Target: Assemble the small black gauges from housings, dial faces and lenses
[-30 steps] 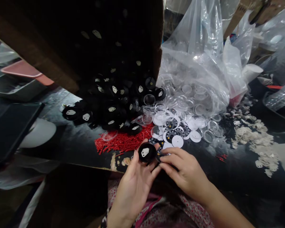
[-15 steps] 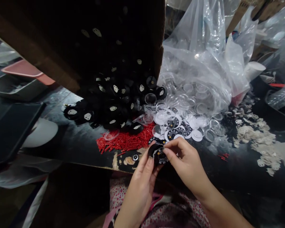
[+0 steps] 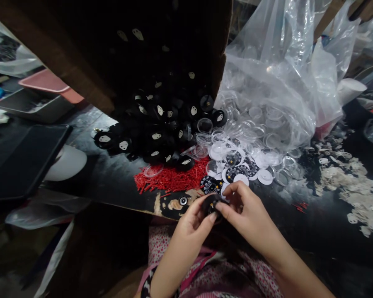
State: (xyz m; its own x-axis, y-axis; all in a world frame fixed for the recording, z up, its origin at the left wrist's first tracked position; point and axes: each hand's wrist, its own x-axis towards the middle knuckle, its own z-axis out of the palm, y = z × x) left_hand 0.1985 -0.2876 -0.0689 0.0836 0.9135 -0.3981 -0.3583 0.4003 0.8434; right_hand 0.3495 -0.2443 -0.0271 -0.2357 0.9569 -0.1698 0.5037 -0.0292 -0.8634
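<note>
Both hands meet at the near edge of the dark table (image 3: 313,223). My left hand (image 3: 192,221) grips a small round black housing (image 3: 211,204) from the left. My right hand (image 3: 247,215) pinches the same piece from the right, thumb and forefinger pressed on a printed dial face set into it. Just beyond the hands lie loose black-and-white dial discs (image 3: 236,167), a heap of red pointers (image 3: 170,181) and a pile of black housings (image 3: 161,128) spilling from a tipped cardboard box (image 3: 112,54).
A clear plastic bag (image 3: 276,82) full of transparent lens caps (image 3: 251,128) sits at the back right. White paper scraps (image 3: 345,178) litter the right side. A dark tray (image 3: 21,161), a white bowl (image 3: 66,163) and a pink tray (image 3: 46,82) are at the left.
The left hand first showed the housing's back with its white patch. The right hand then brought a dial disc over it, and both hands now press the parts together closer in.
</note>
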